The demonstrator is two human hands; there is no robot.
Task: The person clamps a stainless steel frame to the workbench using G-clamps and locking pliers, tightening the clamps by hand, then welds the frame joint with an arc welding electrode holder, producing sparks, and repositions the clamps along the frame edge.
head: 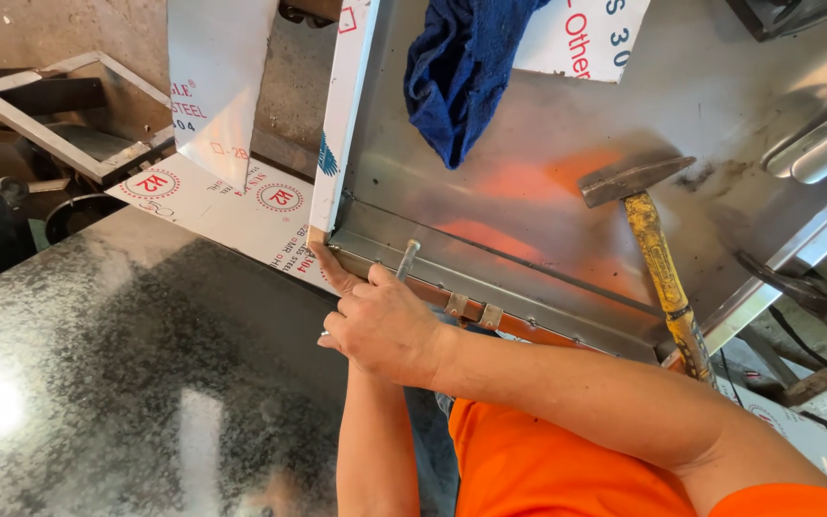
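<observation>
Far left: an open rectangular metal frame [45,110] lies on the floor, well apart from my work. Lower left: a dark speckled sheet [117,383] serves as my bench surface, and a white film-covered steel sheet [241,206] with red round marks lies at its far edge.

Centre: my left hand [329,270] rests at the near left corner of the stainless steel tray [547,182]. Its fingers lie flat and extended along the folded rim, and I judge this steadies the corner. My right hand [385,325] crosses over the left. Its fingers are curled closed around a short metal punch [407,258], which I judge is held to set its tip on the rim. The punch's long axis runs from my fist up and slightly right, and its free end points away from me, over the tray's near rim.

Upper centre: a blue cloth [461,67] is draped over the tray's floor.

Right: a hammer [658,249] with a yellow handle rests inside the tray, head away from me, handle end over the near rim, within my reach.
</observation>
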